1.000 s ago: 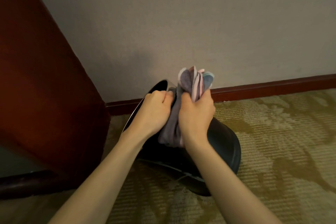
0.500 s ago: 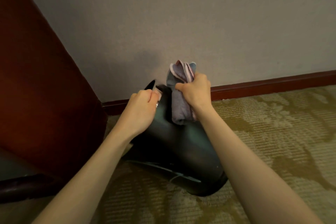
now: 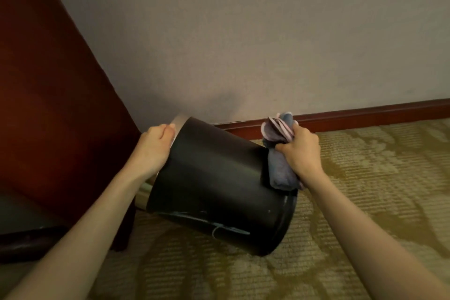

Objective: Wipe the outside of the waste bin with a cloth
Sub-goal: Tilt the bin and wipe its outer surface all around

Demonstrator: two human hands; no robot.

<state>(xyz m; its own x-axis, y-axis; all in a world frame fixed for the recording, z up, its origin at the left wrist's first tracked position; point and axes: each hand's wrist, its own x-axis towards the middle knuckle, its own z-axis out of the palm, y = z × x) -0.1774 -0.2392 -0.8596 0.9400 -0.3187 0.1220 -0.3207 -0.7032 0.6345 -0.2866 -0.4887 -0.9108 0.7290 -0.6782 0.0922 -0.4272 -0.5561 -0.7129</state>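
Note:
A black round waste bin (image 3: 214, 185) with a silver rim is tipped on its side above the carpet, its mouth pointing left and its base to the right. My left hand (image 3: 154, 147) grips the silver rim at the upper left. My right hand (image 3: 302, 153) is closed on a bunched grey cloth (image 3: 280, 170) with pink edging, pressed against the bin's outer wall near the base at the upper right.
A dark red wooden cabinet (image 3: 48, 105) stands close on the left. The beige wall (image 3: 243, 44) with a dark red skirting board (image 3: 365, 114) runs behind the bin. Patterned olive carpet (image 3: 365, 190) covers the floor to the right and in front.
The bin has been turned so its mouth points left and its side faces me. My right hand has carried the cloth from the rim rightward to the wall near the base.

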